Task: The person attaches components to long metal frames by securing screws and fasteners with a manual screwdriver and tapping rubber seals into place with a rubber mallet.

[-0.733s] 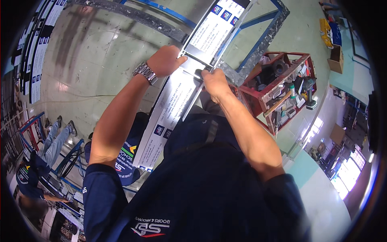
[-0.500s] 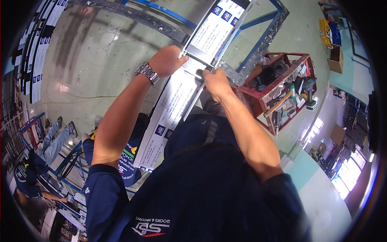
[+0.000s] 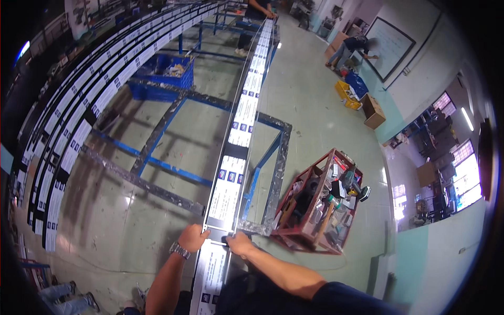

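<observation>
A long metal profile covered in white printed film runs away from me across a frame stand. My left hand is closed on its left edge, and a silver watch circles that wrist. Opposite, my right hand grips the right edge with bent fingers, partly hidden. Between my hands a bare crosswise gap shows, and a nearer film-covered length extends from it toward my body. At the far end another person's hand is by the profile.
The blue and grey stand supports the profile. Right of it is a red tool cart full of tools. More wrapped profiles lie at left, near a blue crate. A person stands by a whiteboard.
My view has tilted up, bringing the profile's far end, the whiteboard and the people there into sight. Both hands keep their hold at the same gap and now appear lower in the picture.
</observation>
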`<state>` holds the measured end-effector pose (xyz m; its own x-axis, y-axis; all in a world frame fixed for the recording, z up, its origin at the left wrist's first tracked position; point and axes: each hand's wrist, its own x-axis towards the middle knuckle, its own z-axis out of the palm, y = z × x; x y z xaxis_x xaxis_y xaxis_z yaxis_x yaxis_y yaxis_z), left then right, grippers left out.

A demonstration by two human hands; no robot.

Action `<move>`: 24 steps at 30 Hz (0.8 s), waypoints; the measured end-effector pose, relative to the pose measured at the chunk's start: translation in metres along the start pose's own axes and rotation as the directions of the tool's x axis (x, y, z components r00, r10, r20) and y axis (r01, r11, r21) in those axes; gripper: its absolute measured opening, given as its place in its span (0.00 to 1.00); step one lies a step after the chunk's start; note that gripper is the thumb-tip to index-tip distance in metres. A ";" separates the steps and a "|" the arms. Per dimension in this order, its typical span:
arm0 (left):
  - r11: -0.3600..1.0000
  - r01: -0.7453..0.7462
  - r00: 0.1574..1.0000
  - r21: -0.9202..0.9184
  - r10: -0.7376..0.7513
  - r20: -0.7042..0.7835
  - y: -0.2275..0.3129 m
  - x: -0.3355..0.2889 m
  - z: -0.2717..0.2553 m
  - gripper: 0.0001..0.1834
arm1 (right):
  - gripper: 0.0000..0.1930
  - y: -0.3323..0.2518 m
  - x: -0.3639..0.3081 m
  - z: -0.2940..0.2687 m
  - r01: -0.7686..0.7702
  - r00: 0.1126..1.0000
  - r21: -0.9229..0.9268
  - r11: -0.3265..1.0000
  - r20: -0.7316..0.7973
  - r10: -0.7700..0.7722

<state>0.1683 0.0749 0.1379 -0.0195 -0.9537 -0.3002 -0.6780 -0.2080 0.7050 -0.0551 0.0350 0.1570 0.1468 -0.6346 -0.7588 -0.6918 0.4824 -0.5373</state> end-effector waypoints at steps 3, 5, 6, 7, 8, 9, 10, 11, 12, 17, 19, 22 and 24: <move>0.999 -0.047 0.998 0.009 0.048 -0.034 -0.004 0.003 0.001 0.25 | 0.25 -0.002 -0.004 -0.002 0.072 0.997 -0.031 0.997 -0.032 -0.073; 0.997 -0.044 0.998 0.067 0.046 -0.036 0.001 0.006 -0.002 0.25 | 0.25 0.007 0.010 0.001 0.071 0.996 -0.013 0.997 -0.048 -0.072; 0.995 -0.049 0.997 0.082 0.053 -0.052 0.000 0.006 -0.003 0.25 | 0.25 0.005 0.011 0.002 0.067 0.997 -0.011 0.998 -0.048 -0.068; 0.994 -0.058 0.996 0.089 0.063 -0.055 -0.002 0.007 -0.004 0.25 | 0.25 0.006 0.011 0.002 0.075 0.996 -0.006 0.997 -0.056 -0.075; 0.999 -0.019 1.000 0.032 0.019 0.011 -0.004 0.007 -0.005 0.25 | 0.26 0.007 0.010 0.003 0.086 0.995 -0.007 0.996 -0.044 -0.086; 1.000 0.022 0.997 -0.021 -0.020 0.078 -0.003 0.008 -0.007 0.25 | 0.26 0.007 0.010 0.002 0.097 0.995 -0.009 0.995 -0.035 -0.097; 1.000 0.015 0.998 -0.023 -0.014 0.064 -0.001 0.008 -0.008 0.25 | 0.27 0.008 0.012 0.001 0.110 0.994 -0.014 0.994 -0.017 -0.110; 1.000 0.002 0.998 -0.018 -0.001 0.059 0.000 0.010 -0.008 0.25 | 0.27 0.008 0.014 0.001 0.118 0.993 -0.010 0.993 -0.029 -0.118; 0.999 0.016 0.998 -0.040 -0.014 0.066 -0.001 0.010 -0.008 0.25 | 0.27 0.010 0.016 0.002 0.121 0.992 -0.023 0.992 -0.024 -0.122; 1.000 0.009 0.999 0.022 -0.010 0.044 -0.009 0.005 -0.004 0.24 | 0.22 0.011 0.017 0.003 0.091 0.995 -0.066 0.994 0.047 -0.088; 0.999 0.025 0.997 0.022 -0.027 0.066 0.009 0.003 -0.013 0.25 | 0.28 0.013 0.015 0.001 0.175 0.985 -0.020 0.984 -0.005 -0.175; 0.998 0.063 0.994 0.024 -0.065 0.083 0.016 0.002 -0.017 0.26 | 0.28 0.013 0.015 -0.002 0.139 0.990 -0.029 0.990 0.044 -0.137; 0.997 0.076 0.994 0.028 -0.078 0.080 0.015 0.001 -0.017 0.26 | 0.28 0.015 0.017 0.000 0.163 0.985 -0.049 0.985 0.058 -0.160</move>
<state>0.1701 0.0671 0.1592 -0.0251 -0.9141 -0.4047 -0.6976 -0.2739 0.6620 -0.0627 0.0318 0.1363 0.2964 -0.6676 -0.6830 -0.6925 0.3423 -0.6351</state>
